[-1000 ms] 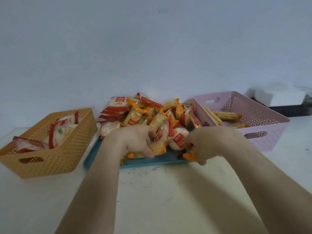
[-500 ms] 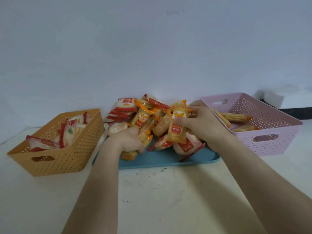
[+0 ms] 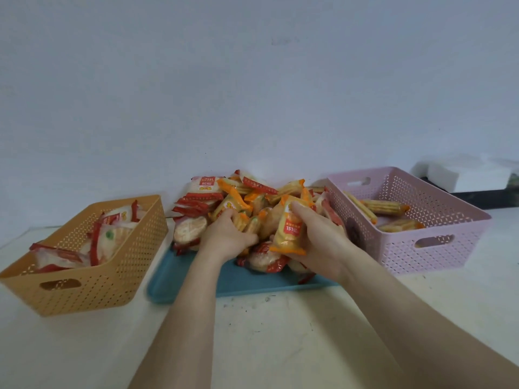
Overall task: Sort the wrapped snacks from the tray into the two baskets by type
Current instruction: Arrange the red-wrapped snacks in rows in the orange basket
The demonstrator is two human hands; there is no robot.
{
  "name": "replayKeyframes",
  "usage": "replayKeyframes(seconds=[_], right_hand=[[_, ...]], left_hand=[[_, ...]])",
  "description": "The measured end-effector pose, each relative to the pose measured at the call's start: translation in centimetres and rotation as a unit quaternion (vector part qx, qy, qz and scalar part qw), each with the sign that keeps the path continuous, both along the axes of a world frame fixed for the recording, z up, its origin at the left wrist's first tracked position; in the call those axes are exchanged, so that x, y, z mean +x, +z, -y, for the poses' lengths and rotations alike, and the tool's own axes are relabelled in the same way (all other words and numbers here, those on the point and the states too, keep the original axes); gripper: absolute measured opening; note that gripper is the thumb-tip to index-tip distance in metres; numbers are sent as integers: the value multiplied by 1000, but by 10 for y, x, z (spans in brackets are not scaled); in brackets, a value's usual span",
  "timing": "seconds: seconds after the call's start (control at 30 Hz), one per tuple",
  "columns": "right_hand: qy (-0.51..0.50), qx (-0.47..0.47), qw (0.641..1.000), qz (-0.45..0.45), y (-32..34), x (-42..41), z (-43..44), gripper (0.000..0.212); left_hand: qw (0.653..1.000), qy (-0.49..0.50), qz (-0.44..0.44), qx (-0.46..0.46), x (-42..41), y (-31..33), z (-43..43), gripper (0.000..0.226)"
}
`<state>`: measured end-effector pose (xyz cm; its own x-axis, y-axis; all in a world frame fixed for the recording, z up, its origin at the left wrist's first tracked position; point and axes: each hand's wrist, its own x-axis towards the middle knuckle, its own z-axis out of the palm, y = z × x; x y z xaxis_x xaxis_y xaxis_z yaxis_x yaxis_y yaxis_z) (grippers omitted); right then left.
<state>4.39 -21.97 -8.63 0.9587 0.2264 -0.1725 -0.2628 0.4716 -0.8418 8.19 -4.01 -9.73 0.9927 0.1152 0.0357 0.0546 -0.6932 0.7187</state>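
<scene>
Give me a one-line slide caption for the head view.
Right hand grips orange-wrapped snack; left hand digs into tray pile.

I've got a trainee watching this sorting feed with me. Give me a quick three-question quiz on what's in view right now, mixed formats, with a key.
1. True or false: the right hand holds an orange-ended snack packet above the blue tray.
2. Multiple choice: which basket holds the red-ended round snacks?
A. the orange basket on the left
B. the pink basket on the right
C. neither
3. Fill in: the left hand is reaching into the ____ of snacks on the tray.

Key: 1 true; 2 A; 3 pile
</scene>
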Motion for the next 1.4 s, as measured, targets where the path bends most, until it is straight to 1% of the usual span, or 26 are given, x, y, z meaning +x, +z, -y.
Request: replayKeyframes(seconds=[0.03, 0.07, 0.13, 0.2, 0.23, 0.3, 0.37, 0.4, 0.5, 0.57, 0.63, 0.67, 0.7, 0.73, 0.77, 0.83, 0.87, 0.93, 0.97, 1.03, 1.1, 1.2, 1.23, 1.27, 1.33, 1.4], right_hand=[[9, 8, 1000, -5, 1, 0, 0, 38], [18, 12, 1000, -6, 3, 1, 1, 46], [30, 15, 999, 11, 8, 2, 4, 55], [31, 4, 998, 49, 17, 1, 7, 52], [32, -8, 997, 76, 23, -1, 8, 50], [23, -51, 989, 137, 37, -6, 13, 48], [-17, -127, 972, 198, 50, -11, 20, 48], [-50, -173, 957, 228, 57, -13, 27, 48], [-171, -260, 898, 311, 73, -16, 54, 39], [-230, -272, 878, 321, 80, -16, 78, 35], [-248, -298, 869, 309, 78, -13, 107, 35], [-248, -332, 864, 286, 73, -9, 119, 45], [-250, -383, 853, 251, 66, -4, 130, 60], [-256, -438, 834, 215, 60, -2, 137, 71], [-267, -482, 813, 187, 55, 1, 140, 76], [-287, -517, 785, 187, 51, 3, 142, 78], [-284, -511, 785, 202, 52, 2, 141, 77], [-256, -478, 808, 230, 56, 3, 140, 72], [-230, -474, 816, 238, 57, 3, 141, 67], [-168, -510, 807, 245, 53, 4, 142, 58], [-86, -579, 776, 234, 51, 2, 140, 56], [26, -657, 723, 212, 45, 0, 131, 54], [28, -666, 711, 222, 45, -2, 128, 50], [-1, -662, 710, 239, 44, -1, 126, 45], [-92, -634, 720, 267, 45, 0, 126, 31], [-139, -614, 723, 285, 51, -2, 127, 17]], left_hand=[[1000, -5, 0, -6, -3, 11, -3, 79], [1000, -15, 4, -22, -5, 23, -6, 74], [993, -61, 14, -102, -18, 50, -8, 64], [965, -141, 29, -219, -32, 70, 0, 66], [949, -171, 28, -264, -37, 75, 9, 63], [934, -186, 27, -303, -42, 74, 33, 45], [933, -156, 46, -322, -45, 70, 62, 36], [923, -149, 55, -350, -44, 70, 77, 38], [875, -176, 55, -448, -45, 78, 127, 52], [862, -187, 61, -467, -39, 87, 162, 54], [863, -187, 58, -466, -32, 90, 191, 60], [869, -194, 40, -454, -29, 87, 201, 70], [876, -200, 15, -439, -26, 83, 208, 81], [881, -197, -11, -431, -24, 78, 211, 91], [883, -184, -28, -432, -21, 74, 210, 98], [883, -143, -27, -447, -16, 70, 206, 100], [880, -132, -20, -456, -15, 69, 203, 98], [869, -132, 3, -476, -18, 68, 195, 86], [872, -135, 19, -470, -21, 67, 190, 74], [907, -131, 54, -397, -27, 63, 177, 52], [939, -131, 79, -307, -38, 57, 163, 38], [969, -165, 90, -162, -56, 39, 152, 28], [973, -176, 98, -115, -61, 31, 149, 26], [974, -181, 111, -71, -63, 25, 144, 25], [975, -168, 144, 19, -65, 18, 127, 27], [972, -140, 155, 105, -62, 14, 105, 36]])
